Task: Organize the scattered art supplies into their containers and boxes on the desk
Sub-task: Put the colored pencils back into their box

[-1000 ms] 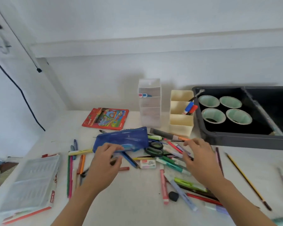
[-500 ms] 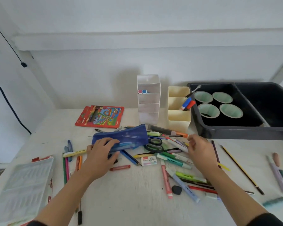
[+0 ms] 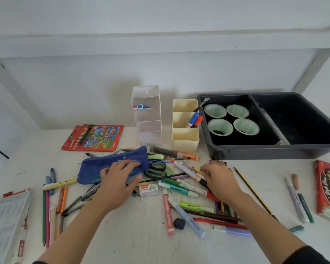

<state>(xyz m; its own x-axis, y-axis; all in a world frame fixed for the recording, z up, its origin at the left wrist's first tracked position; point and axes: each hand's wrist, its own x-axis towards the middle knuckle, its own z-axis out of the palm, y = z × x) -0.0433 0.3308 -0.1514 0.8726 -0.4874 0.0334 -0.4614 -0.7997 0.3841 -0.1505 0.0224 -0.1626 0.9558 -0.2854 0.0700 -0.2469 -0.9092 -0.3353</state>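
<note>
fig. left hand (image 3: 120, 180) lay on the blue pencil pouch (image 3: 95, 164) near the centre of the tabletop (image 3: 141, 235), fingers nearly straight, its grip apart. right hand (image 3: 220, 181) had its grip clamped on a white marker (image 3: 187, 170) in the scattered pile just beside the scissors (image 3: 156, 170). behind stood a clear organiser (image 3: 148, 119), a cream organiser (image 3: 185, 138) and a dark bin (image 3: 274, 151).
</note>
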